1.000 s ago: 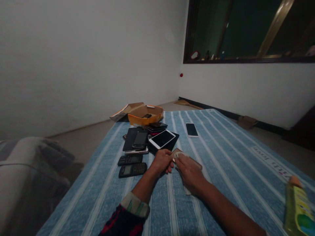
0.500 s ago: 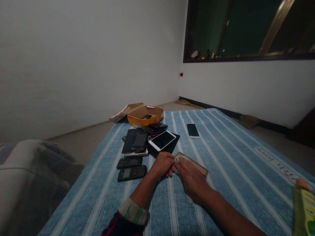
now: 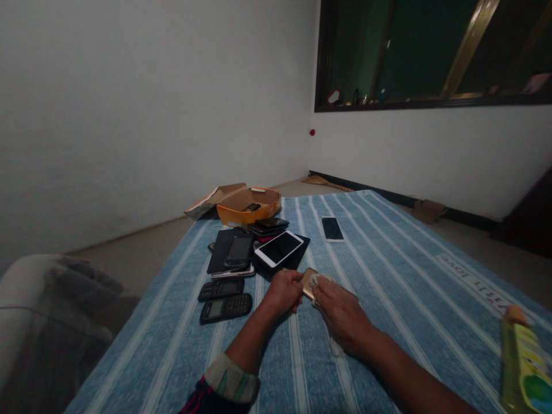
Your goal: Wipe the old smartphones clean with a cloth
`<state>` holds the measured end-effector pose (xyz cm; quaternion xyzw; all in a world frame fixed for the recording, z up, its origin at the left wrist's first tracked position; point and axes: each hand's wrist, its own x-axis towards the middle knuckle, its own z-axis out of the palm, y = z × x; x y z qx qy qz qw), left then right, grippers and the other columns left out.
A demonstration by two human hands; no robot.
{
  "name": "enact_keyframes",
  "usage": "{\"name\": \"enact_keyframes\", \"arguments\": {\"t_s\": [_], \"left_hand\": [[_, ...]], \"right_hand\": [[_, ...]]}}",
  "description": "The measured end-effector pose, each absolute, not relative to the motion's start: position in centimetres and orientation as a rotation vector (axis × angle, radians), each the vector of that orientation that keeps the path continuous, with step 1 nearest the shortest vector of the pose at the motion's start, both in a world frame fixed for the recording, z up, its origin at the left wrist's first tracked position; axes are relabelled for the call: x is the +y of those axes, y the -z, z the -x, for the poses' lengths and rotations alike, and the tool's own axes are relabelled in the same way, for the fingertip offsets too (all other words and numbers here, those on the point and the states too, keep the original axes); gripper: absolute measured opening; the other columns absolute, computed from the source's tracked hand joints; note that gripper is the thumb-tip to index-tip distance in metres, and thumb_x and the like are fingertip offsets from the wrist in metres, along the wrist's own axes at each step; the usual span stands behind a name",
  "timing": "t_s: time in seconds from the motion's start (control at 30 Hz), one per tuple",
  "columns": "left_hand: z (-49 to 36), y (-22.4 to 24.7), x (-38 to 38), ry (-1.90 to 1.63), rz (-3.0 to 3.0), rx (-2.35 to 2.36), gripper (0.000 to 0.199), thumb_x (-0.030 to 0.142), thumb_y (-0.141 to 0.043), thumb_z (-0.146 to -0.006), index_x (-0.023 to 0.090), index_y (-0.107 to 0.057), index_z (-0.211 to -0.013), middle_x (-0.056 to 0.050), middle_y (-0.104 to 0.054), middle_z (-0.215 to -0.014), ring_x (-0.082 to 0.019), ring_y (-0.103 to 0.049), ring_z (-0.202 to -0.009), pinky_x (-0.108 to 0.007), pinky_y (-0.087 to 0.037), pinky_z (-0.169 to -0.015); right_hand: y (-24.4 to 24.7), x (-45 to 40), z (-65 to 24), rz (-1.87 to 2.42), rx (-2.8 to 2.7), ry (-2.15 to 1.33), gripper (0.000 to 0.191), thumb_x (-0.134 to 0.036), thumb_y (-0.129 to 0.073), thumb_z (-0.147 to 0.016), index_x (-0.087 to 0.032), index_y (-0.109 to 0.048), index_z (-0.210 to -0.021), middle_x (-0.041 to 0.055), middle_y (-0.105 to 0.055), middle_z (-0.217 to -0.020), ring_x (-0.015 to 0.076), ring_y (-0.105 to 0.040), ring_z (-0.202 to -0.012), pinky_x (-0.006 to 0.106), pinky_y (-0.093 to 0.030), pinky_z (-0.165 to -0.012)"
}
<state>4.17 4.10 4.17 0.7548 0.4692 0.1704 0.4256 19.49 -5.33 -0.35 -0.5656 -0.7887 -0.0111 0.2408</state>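
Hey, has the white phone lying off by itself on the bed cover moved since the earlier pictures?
No. Judged against the stripes of the bed cover, the lone white phone hasn't shifted either way.

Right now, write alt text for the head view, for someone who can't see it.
The left hand holds a gold phone and the right hand holds a rag against it, over a striped sheet. Other phones, an open box and a bottle lie around.

the left hand [image 3: 284,292] grips a gold phone [image 3: 307,282]; the right hand [image 3: 340,313] presses a cloth [image 3: 318,280] on it.
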Motion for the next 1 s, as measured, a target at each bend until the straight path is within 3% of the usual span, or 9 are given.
{"name": "enact_keyframes", "arguments": {"t_s": [0.07,0.17,0.37,0.57,0.83,1.0], "left_hand": [[-4.3,-4.1,4.0,-0.467,-2.017,1.226,0.023,0.011,-0.050,-0.083,0.015,-0.073,-0.086,-0.002,-0.068,-0.065,-0.016,-0.067,-0.061,-0.024,-0.050,-0.060],[-4.4,-4.0,3.6,-0.536,-2.197,1.356,0.021,0.013,-0.050,-0.086,0.016,-0.071,-0.083,-0.007,-0.073,-0.082,-0.022,-0.069,-0.087,-0.030,-0.050,-0.079],[-4.3,-3.5,3.0,-0.639,-2.438,1.460,0.026,0.015,-0.043,-0.091,0.015,-0.066,-0.105,-0.013,-0.069,-0.100,-0.026,-0.065,-0.097,-0.036,-0.048,-0.088],[-4.4,-3.2,2.9,-0.665,-2.588,1.342,0.018,0.013,-0.051,-0.086,0.018,-0.066,-0.095,-0.008,-0.068,-0.094,-0.024,-0.062,-0.095,-0.033,-0.048,-0.086],[-4.1,-2.8,3.3,-0.697,-2.617,1.298,0.022,0.009,-0.049,-0.087,0.016,-0.067,-0.097,-0.008,-0.071,-0.097,-0.023,-0.063,-0.095,-0.033,-0.050,-0.088],[-4.1,-2.2,3.6,-0.708,-2.596,1.307,0.022,0.008,-0.050,-0.086,0.018,-0.067,-0.097,-0.007,-0.071,-0.097,-0.023,-0.064,-0.096,-0.034,-0.050,-0.089]], "right_hand": [[-0.1,-4.4,-19.2,1.597,-2.142,0.030,0.033,-0.017,-0.043,-0.098,-0.015,-0.057,-0.128,0.0171,-0.056,-0.136,0.0275,-0.050,-0.129,0.045,-0.042,-0.108],[-0.4,-3.0,-18.3,1.637,-2.115,0.063,0.033,-0.018,-0.045,-0.097,-0.012,-0.057,-0.127,0.0184,-0.056,-0.134,0.0280,-0.049,-0.130,0.045,-0.040,-0.110],[0.5,-4.7,-18.4,1.547,-2.168,0.122,0.037,-0.014,-0.047,-0.095,-0.012,-0.053,-0.131,0.0186,-0.053,-0.138,0.0282,-0.049,-0.130,0.046,-0.040,-0.110],[0.8,-5.2,-19.5,1.506,-2.141,0.104,0.039,-0.016,-0.046,-0.096,-0.020,-0.051,-0.135,0.0156,-0.056,-0.135,0.0282,-0.053,-0.125,0.049,-0.044,-0.105],[1.4,-2.5,-17.6,1.575,-2.156,0.114,0.047,-0.012,-0.043,-0.094,-0.006,-0.046,-0.140,0.0218,-0.047,-0.144,0.0296,-0.040,-0.138,0.049,-0.036,-0.113],[1.1,-4.7,-18.2,1.538,-2.181,0.060,0.051,-0.017,-0.051,-0.091,-0.013,-0.046,-0.141,0.0187,-0.043,-0.149,0.0303,-0.036,-0.141,0.053,-0.033,-0.114]]}}
